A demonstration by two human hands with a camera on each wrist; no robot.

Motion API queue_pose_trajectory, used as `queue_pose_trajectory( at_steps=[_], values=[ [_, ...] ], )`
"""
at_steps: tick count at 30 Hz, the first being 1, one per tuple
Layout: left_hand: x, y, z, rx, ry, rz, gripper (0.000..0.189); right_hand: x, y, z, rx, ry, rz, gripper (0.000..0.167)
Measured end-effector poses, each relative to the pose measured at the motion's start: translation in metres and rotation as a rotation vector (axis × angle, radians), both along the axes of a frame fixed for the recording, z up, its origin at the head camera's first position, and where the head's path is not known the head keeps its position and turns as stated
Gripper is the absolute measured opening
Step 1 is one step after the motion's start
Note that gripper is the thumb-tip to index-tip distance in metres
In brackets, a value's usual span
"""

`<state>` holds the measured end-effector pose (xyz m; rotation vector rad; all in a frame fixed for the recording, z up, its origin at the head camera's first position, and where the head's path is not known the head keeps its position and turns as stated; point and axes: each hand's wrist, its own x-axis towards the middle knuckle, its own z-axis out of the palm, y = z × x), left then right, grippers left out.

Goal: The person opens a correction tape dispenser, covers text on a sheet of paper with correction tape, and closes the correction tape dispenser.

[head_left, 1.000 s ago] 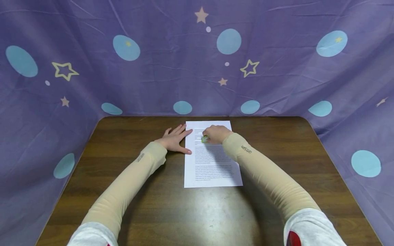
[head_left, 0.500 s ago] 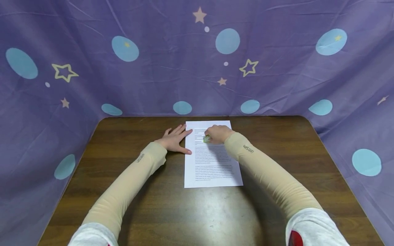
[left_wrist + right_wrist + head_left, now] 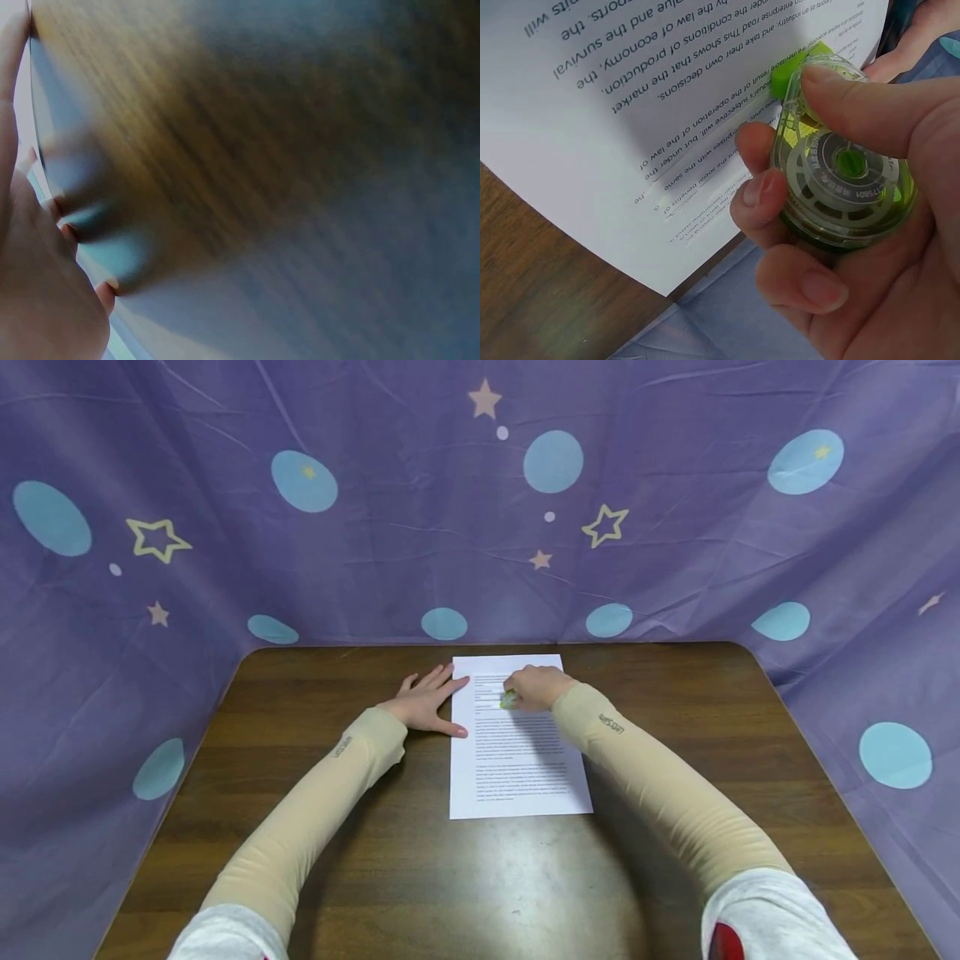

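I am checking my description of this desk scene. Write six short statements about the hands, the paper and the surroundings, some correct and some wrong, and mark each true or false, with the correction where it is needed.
1. The right hand grips a tape dispenser. True.
2. The tape dispenser's case is solid red. False: it is see-through and yellow-green.
3. The left hand, fingers spread, reaches over the left edge of the paper sheet. True.
4. The paper sheet is blank. False: lines of printed text cover much of it.
5. A purple curtain hangs behind the wooden table. True.
6. The paper sheet hangs off the wooden table. False: it lies wholly on the tabletop.
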<state>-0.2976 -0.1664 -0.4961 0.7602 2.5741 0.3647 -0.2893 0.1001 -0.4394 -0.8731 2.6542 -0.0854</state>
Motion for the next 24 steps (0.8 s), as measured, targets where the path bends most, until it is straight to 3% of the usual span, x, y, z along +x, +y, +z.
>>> queue_pose_trajectory(
  at_steps=[13, 24],
  values=[
    [0.001, -0.001, 0.004, -0.010, 0.010, -0.006, 0.118, -0.002, 0.011, 0.000, 0.006, -0.021, 0.003, 0.019],
    [-0.001, -0.002, -0.002, -0.003, 0.003, -0.002, 0.118, 0.000, 0.019, -0.001, -0.003, -0.007, -0.006, 0.013]
  ],
)
